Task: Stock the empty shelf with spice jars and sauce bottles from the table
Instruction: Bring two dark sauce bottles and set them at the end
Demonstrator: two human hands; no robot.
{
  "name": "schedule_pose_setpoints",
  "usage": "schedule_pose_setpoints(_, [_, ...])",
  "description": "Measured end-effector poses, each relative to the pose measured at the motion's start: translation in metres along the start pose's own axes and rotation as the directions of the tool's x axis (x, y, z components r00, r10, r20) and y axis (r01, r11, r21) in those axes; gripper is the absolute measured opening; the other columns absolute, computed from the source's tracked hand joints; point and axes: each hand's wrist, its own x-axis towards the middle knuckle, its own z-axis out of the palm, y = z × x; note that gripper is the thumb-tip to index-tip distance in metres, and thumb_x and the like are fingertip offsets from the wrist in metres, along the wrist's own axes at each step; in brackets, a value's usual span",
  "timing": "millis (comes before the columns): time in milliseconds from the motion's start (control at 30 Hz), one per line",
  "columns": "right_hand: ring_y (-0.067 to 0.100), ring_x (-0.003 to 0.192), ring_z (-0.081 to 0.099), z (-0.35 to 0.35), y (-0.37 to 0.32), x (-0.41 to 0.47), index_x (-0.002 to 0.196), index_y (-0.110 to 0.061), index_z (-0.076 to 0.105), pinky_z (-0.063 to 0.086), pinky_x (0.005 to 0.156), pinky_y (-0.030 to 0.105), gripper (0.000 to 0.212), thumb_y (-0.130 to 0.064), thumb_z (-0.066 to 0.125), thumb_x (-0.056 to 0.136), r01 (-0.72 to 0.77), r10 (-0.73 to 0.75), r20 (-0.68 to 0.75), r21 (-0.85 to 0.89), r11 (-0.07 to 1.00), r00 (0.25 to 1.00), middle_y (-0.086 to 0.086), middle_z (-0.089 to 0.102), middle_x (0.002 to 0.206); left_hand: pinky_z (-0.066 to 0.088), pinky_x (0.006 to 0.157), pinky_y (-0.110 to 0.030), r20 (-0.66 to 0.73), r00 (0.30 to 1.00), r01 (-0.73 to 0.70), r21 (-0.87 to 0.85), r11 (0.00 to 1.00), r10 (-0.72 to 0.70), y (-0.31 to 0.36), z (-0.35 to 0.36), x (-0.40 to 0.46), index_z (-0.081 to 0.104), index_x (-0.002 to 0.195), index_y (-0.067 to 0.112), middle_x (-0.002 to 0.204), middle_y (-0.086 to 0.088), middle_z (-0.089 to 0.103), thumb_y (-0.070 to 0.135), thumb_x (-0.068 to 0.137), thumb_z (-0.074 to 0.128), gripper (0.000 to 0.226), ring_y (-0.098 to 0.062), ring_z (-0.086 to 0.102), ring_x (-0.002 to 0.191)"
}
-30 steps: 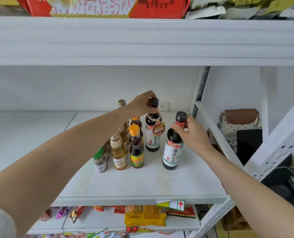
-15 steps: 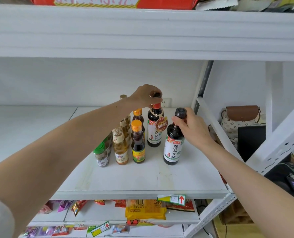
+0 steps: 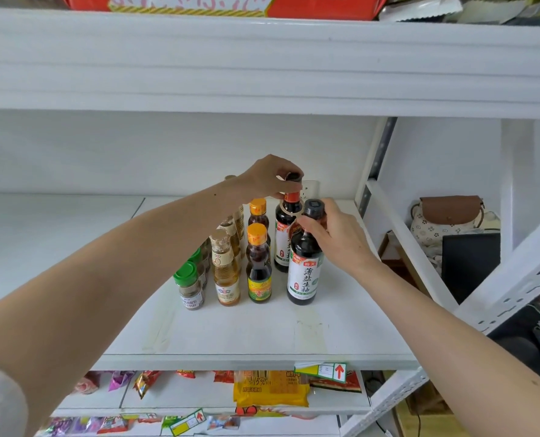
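Observation:
Two tall dark soy sauce bottles stand on the white shelf (image 3: 231, 342). My left hand (image 3: 267, 179) pinches the black cap of the rear soy sauce bottle (image 3: 284, 228). My right hand (image 3: 335, 238) grips the neck of the front soy sauce bottle (image 3: 305, 272), which stands just in front of the rear one. To their left stand two orange-capped dark bottles (image 3: 259, 266), a row of golden oil bottles (image 3: 226, 275) and green-capped spice jars (image 3: 190, 288).
A white upright post (image 3: 376, 159) and a diagonal brace (image 3: 410, 247) bound the shelf on the right. Behind them lie a brown-flapped bag (image 3: 448, 216) and a black panel (image 3: 470, 263). The shelf below holds snack packets (image 3: 270, 389). A thick shelf board (image 3: 262, 64) runs overhead.
My right hand has slid the front soy sauce bottle left and back, close to the rear one. My left hand stays on the rear bottle's cap.

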Motion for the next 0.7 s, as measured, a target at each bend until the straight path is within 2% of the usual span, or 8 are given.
schedule_pose_setpoints(167, [0.020, 0.106, 0.064, 0.000, 0.008, -0.004, 0.122, -0.017, 0.051, 0.052, 0.090, 0.044, 0.046, -0.049, 0.059, 0.090, -0.033, 0.027, 0.049, 0.125, 0.992, 0.998, 0.001, 0.069, 0.115, 0.058, 0.077, -0.022, 0.048, 0.999, 0.011, -0.065, 0.998, -0.008, -0.004, -0.003, -0.003, 0.064, 0.124, 0.009, 0.117, -0.002, 0.064, 0.018, 0.090, 0.066, 0.035, -0.008, 0.064, 0.100])
schedule_pose_setpoints(200, [0.018, 0.105, 0.063, 0.002, 0.010, -0.006, 0.121, -0.017, 0.052, 0.052, 0.089, 0.040, 0.046, -0.047, 0.062, 0.088, -0.032, 0.021, 0.070, 0.153, 0.988, 0.997, 0.000, 0.068, 0.115, 0.057, 0.077, -0.020, 0.064, 0.998, 0.019, -0.081, 0.997, -0.014, -0.003, -0.003, -0.003, 0.063, 0.124, 0.009, 0.116, -0.001, 0.064, 0.021, 0.093, 0.062, 0.033, -0.007, 0.064, 0.100])
schedule_pose_setpoints(267, [0.011, 0.099, 0.058, 0.006, 0.012, -0.011, 0.118, -0.020, 0.052, 0.048, 0.081, 0.025, 0.044, -0.040, 0.071, 0.083, -0.036, 0.015, 0.104, 0.206, 0.978, 0.994, -0.003, 0.065, 0.114, 0.056, 0.079, -0.018, 0.086, 0.995, 0.071, -0.134, 0.988, -0.060, -0.001, -0.003, -0.004, 0.061, 0.125, 0.007, 0.118, -0.002, 0.064, 0.025, 0.099, 0.052, 0.033, -0.007, 0.065, 0.100])
schedule_pose_setpoints(367, [0.000, 0.091, 0.051, 0.014, 0.018, -0.021, 0.111, -0.029, 0.048, 0.037, 0.072, 0.010, 0.048, -0.028, 0.080, 0.075, -0.064, 0.030, 0.138, 0.248, 0.967, 0.990, -0.017, 0.055, 0.102, 0.055, 0.084, -0.023, 0.069, 0.991, 0.122, -0.143, 0.982, -0.113, 0.001, -0.001, -0.001, 0.059, 0.128, 0.009, 0.124, -0.005, 0.063, 0.026, 0.101, 0.047, 0.034, -0.015, 0.065, 0.106])
schedule_pose_setpoints(433, [0.002, 0.096, 0.052, 0.020, 0.024, -0.026, 0.121, -0.031, 0.045, 0.039, 0.081, 0.014, 0.059, -0.022, 0.081, 0.074, -0.104, 0.051, 0.178, 0.301, 0.948, 0.983, -0.023, 0.054, 0.103, 0.055, 0.085, -0.024, 0.055, 0.991, 0.129, -0.140, 0.982, -0.122, 0.000, 0.000, 0.000, 0.059, 0.128, 0.010, 0.125, -0.004, 0.062, 0.024, 0.101, 0.049, 0.033, -0.016, 0.064, 0.107])
schedule_pose_setpoints(500, [0.006, 0.104, 0.051, 0.024, 0.029, -0.028, 0.134, -0.031, 0.039, 0.038, 0.094, 0.025, 0.069, -0.023, 0.079, 0.078, -0.138, 0.073, 0.206, 0.325, 0.936, 0.976, -0.019, 0.057, 0.112, 0.055, 0.087, -0.026, 0.047, 0.990, 0.140, -0.157, 0.978, -0.134, -0.001, 0.001, 0.000, 0.060, 0.127, 0.010, 0.124, -0.005, 0.063, 0.022, 0.100, 0.050, 0.031, -0.016, 0.065, 0.106])
schedule_pose_setpoints(567, [0.007, 0.107, 0.050, 0.027, 0.032, -0.028, 0.138, -0.031, 0.036, 0.037, 0.096, 0.030, 0.070, -0.025, 0.077, 0.081, -0.136, 0.071, 0.203, 0.327, 0.935, 0.977, -0.015, 0.059, 0.118, 0.055, 0.087, -0.026, 0.047, 0.989, 0.150, -0.176, 0.973, -0.144, -0.001, 0.000, -0.001, 0.060, 0.127, 0.010, 0.123, -0.006, 0.064, 0.021, 0.100, 0.050, 0.031, -0.016, 0.066, 0.104])
schedule_pose_setpoints(700, [0.004, 0.108, 0.047, 0.030, 0.030, -0.026, 0.139, -0.030, 0.036, 0.035, 0.095, 0.028, 0.068, -0.023, 0.074, 0.084, -0.104, 0.040, 0.197, 0.325, 0.940, 0.980, -0.018, 0.057, 0.118, 0.056, 0.086, -0.025, 0.050, 0.988, 0.153, -0.182, 0.971, -0.146, -0.003, 0.000, -0.001, 0.061, 0.126, 0.012, 0.123, -0.005, 0.064, 0.021, 0.100, 0.049, 0.030, -0.016, 0.066, 0.105])
